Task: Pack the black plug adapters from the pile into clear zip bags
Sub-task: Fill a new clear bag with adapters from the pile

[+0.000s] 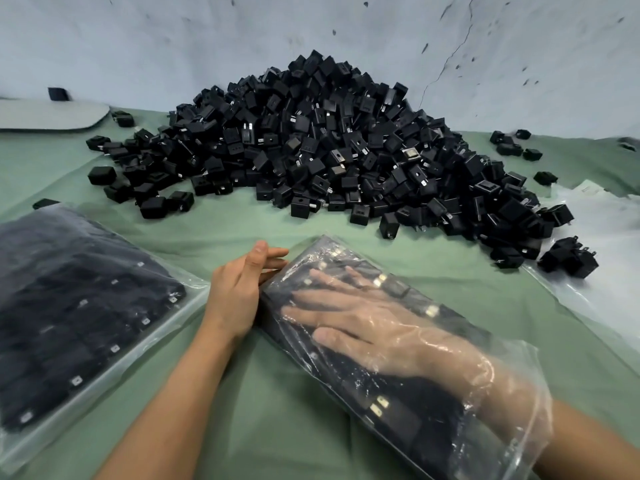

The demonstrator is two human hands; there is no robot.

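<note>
at the worktop's [263,403] near edge my right hand [363,327] lies flat, fingers spread, inside a clear zip bag [349,396] of adapters [398,289]. my left hand [239,289], fingers straight, touches its side. a filled bag [79,313] lies by the left edge; the adapter pile [329,150] fills the far edge.

The pile [332,147] sits at the back middle of the bench [242,220], before the wall [173,46], with left strays [152,199] and right strays [512,147] off its ends. At the near left a filled bag [69,306] lies flat. To its right, in front of the pile, a second bag [346,386] lies slantwise with adapters [398,287] in it. The right grip [374,323] lies flat inside it on top of them, and the left grip [235,292] touches its left edge. Loose bags [595,220] lie far right, under the pile's edge.
</note>
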